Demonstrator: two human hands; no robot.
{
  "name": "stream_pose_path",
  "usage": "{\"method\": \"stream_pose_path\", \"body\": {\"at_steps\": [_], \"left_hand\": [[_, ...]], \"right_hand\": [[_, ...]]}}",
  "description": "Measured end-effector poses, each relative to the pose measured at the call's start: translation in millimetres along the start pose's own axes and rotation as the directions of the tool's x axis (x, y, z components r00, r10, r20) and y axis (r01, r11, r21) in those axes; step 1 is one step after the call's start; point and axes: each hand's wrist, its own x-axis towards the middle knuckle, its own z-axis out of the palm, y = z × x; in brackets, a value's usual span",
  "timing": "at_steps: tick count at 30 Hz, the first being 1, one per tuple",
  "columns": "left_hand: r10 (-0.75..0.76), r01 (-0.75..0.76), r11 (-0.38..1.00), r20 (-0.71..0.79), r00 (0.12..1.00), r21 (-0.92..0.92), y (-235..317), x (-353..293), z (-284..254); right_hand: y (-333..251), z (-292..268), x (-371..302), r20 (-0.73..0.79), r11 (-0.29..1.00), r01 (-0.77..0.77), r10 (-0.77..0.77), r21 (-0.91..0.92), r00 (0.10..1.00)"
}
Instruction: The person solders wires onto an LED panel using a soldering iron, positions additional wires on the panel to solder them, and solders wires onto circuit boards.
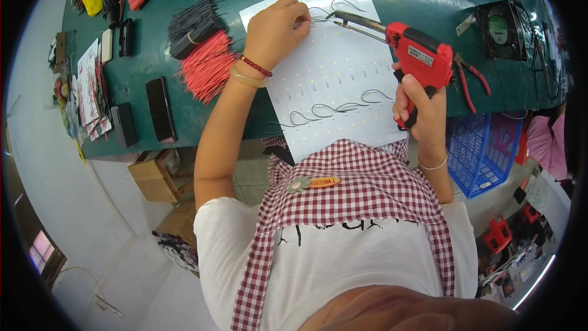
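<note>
A white sheet [361, 55] dotted with rows of small yellowish spots lies on the bench, overhanging its near edge. My left hand [277, 29] rests over its far left part, fingers pinched on a thin black wire [320, 19]. In my right hand [424, 107] is a red and black soldering gun [422, 55], gripped by its handle. Its tip points left, close to that wire and a little right of my left fingers; whether it touches is hard to tell. Several curved black wires [338, 109] run in a row across the sheet's near part.
Bundles of black wires [191, 21] and red wires [208, 67] lie left of the sheet on the green bench [202, 125]. Farther left is a phone [160, 109]. Red-handled pliers [471, 83] and a black fan [501, 30] sit at right, above a blue crate [481, 153].
</note>
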Motion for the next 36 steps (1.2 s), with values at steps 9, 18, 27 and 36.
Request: {"method": "stream_pose_path", "body": {"at_steps": [9,18,27,36], "left_hand": [[-0.008,0.009,0.999,-0.033,0.999,0.036,-4.7,2.1,10.5],[0.001,-0.001,0.999,-0.004,1.0,0.04,-3.7,4.5,8.6],[0.016,-0.02,0.997,0.049,0.999,0.073,-4.4,8.8,5.2],[0.043,-0.049,0.996,0.075,0.996,0.079,-6.8,12.2,5.0]], "right_hand": [[5.1,10.1,9.3,0.021,0.998,-0.034,0.035,-0.049,0.999],[11.4,9.3,10.6,0.005,0.992,-0.012,0.012,-0.129,1.0],[10.3,11.2,9.6,-0.005,0.996,-0.009,0.009,-0.094,1.0],[9.7,12.3,8.2,-0.006,0.997,0.0,-0.001,-0.079,1.0]]}}
